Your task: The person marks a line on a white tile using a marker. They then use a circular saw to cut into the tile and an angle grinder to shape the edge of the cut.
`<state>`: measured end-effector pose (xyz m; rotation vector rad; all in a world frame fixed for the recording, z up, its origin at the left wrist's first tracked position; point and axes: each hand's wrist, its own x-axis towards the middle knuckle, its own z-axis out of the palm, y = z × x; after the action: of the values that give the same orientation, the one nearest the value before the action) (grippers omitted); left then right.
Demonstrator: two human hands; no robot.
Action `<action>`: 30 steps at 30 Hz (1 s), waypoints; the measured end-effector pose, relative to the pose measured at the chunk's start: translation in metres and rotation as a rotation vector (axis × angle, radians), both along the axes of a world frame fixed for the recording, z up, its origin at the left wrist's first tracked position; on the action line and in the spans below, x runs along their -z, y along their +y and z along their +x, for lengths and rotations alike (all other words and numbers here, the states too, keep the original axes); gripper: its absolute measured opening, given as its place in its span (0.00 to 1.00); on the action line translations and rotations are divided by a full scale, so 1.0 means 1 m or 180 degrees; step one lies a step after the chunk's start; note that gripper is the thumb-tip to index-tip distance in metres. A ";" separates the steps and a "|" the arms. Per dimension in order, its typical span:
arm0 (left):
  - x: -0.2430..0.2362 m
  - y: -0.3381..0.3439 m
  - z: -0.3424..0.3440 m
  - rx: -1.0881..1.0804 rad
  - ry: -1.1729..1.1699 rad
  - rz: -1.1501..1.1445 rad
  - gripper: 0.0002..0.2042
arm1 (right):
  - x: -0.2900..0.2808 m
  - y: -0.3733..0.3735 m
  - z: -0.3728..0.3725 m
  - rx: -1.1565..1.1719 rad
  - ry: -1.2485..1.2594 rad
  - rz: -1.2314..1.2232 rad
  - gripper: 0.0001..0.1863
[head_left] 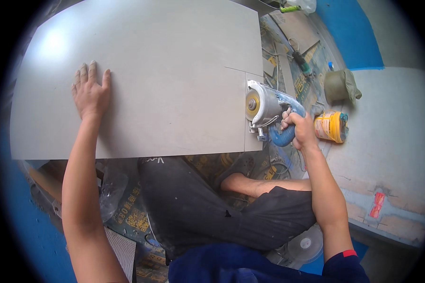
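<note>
One saw [269, 104], likely heavy, sits at the right edge of the board [165, 94]; right fingers [286, 114] wrap its handle [282, 138], the best grip; left fingers [84, 74] rest apart.

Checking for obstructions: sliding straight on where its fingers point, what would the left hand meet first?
Probably nothing: ahead of the left hand, the light grey tile slab looks bare up to its far edge; what lies beyond is unclear.

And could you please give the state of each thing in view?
Grey slab: flat, marked with thin lines
Circular saw: on slab's right edge, spin unclear
Left hand: open, palm down on slab
Right hand: gripping the saw
Green power tool: lying unheld
Yellow bucket: unheld, lid unclear
</note>
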<state>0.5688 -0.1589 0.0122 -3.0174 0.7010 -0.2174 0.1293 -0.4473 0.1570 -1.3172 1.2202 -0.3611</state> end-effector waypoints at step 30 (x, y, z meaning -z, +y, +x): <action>-0.005 -0.024 0.025 0.0074 0.0074 -0.0011 0.34 | -0.010 0.009 0.006 0.0189 -0.0020 0.0046 0.04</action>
<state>0.5939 -0.1834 0.0169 -3.0212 0.7387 -0.1850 0.1351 -0.4382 0.1667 -1.2685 1.2564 -0.3981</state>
